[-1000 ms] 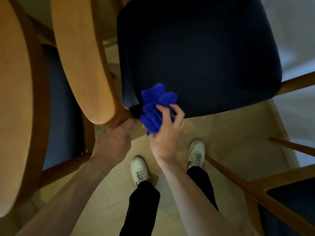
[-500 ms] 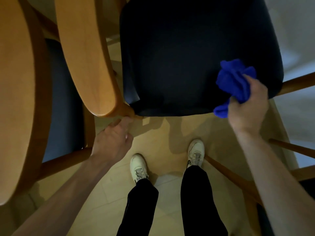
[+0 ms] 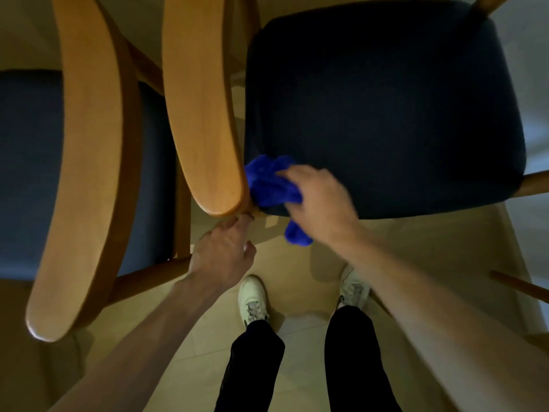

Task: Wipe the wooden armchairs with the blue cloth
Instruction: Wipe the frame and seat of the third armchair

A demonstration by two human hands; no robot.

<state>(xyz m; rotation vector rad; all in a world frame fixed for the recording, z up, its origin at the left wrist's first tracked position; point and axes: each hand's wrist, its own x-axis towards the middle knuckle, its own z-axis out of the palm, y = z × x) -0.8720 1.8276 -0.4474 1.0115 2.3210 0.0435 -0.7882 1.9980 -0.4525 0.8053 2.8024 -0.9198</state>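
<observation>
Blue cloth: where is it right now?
Head view, centre: the blue cloth is in the right hand, at the dark seat's front-left corner, against the wooden armrest's tip.

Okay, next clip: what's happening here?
A person stands over two wooden armchairs with dark seat cushions. The right hand grips a bunched blue cloth at the front left corner of the nearer chair's seat, beside the armrest. The left hand touches the wooden frame just under that armrest's tip.
</observation>
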